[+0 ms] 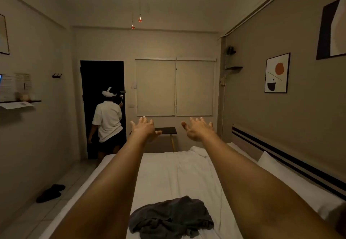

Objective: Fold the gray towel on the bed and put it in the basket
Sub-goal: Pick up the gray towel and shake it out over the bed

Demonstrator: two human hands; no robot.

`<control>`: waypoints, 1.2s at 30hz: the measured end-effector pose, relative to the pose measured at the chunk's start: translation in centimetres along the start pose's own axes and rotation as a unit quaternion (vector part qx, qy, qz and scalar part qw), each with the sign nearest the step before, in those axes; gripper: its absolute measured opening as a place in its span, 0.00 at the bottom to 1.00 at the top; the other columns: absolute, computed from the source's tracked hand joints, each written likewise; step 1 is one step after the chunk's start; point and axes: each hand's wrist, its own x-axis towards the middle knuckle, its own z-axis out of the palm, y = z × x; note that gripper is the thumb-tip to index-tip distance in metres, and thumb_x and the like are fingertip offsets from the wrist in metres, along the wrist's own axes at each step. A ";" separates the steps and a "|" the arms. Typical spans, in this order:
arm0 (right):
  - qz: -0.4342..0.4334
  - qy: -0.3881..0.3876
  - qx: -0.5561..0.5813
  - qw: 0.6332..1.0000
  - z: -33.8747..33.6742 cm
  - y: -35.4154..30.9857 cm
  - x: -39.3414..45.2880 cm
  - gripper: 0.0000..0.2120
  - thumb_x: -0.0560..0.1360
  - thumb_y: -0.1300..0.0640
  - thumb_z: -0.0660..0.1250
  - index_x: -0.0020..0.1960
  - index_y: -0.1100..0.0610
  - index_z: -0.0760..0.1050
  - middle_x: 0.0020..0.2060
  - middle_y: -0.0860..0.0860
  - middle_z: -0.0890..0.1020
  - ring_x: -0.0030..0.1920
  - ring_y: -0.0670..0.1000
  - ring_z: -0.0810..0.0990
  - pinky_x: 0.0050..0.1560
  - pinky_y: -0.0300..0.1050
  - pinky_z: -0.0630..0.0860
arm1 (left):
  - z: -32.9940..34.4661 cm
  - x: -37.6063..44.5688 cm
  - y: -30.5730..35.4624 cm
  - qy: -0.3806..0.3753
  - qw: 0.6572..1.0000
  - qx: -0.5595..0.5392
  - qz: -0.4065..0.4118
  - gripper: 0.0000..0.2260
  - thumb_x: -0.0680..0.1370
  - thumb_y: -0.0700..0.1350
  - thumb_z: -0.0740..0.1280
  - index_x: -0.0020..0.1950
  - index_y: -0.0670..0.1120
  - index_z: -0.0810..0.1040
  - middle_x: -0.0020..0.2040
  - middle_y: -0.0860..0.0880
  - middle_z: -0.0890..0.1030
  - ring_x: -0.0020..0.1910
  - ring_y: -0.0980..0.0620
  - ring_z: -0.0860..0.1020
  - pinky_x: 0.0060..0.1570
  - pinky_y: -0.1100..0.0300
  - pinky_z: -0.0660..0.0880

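**Hands spread in the air, towel crumpled on the bed**

Left hand (145, 128) and right hand (198, 129) reach forward, fingers spread, holding nothing. Below the forearms, the gray towel (171, 217) lies crumpled on the white bed (174, 175). A person in white (107, 120) stands at the dark doorway.

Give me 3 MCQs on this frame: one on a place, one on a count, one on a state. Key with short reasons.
1. Where does the gray towel lie?
A. on the white bed
B. on the floor by the slippers
C. over the small table

2. How many framed pictures hang on the right-hand wall?
A. none
B. two
C. four

3. What state is the towel in?
A. folded flat
B. rolled tight
C. crumpled, unfolded

Key:
1 A: it sits on the sheet between the forearms.
2 B: a picture with an orange shape and a larger dark one.
3 C: it is a loose heap; left hand and right hand are spread in the air, away from it.
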 end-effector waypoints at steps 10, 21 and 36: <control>0.019 -0.064 -0.029 0.997 6.4 -0.8 -0.3 0.32 0.79 0.37 0.43 0.77 0.54 0.50 0.76 0.57 0.55 0.77 0.58 0.48 0.73 0.63 0.46 | 5.6 0.7 -3.0 -0.073 0.996 0.047 0.016 0.32 0.80 0.61 0.54 0.78 0.45 0.50 0.79 0.41 0.48 0.78 0.42 0.45 0.73 0.38 0.45; 0.030 -0.138 -0.041 0.989 16.5 1.3 2.5 0.32 0.78 0.36 0.42 0.77 0.52 0.49 0.77 0.55 0.53 0.76 0.59 0.49 0.73 0.63 0.47 | 14.8 4.1 -3.4 -0.157 0.986 0.058 0.008 0.32 0.80 0.61 0.52 0.78 0.45 0.50 0.79 0.42 0.47 0.78 0.42 0.45 0.73 0.38 0.46; 0.007 -0.186 -0.034 0.982 26.9 7.8 17.8 0.32 0.79 0.37 0.43 0.77 0.53 0.48 0.76 0.57 0.54 0.76 0.60 0.51 0.72 0.63 0.48 | 23.7 17.4 -0.7 -0.185 0.981 0.061 -0.015 0.31 0.81 0.60 0.52 0.78 0.45 0.51 0.79 0.42 0.48 0.78 0.42 0.47 0.74 0.38 0.47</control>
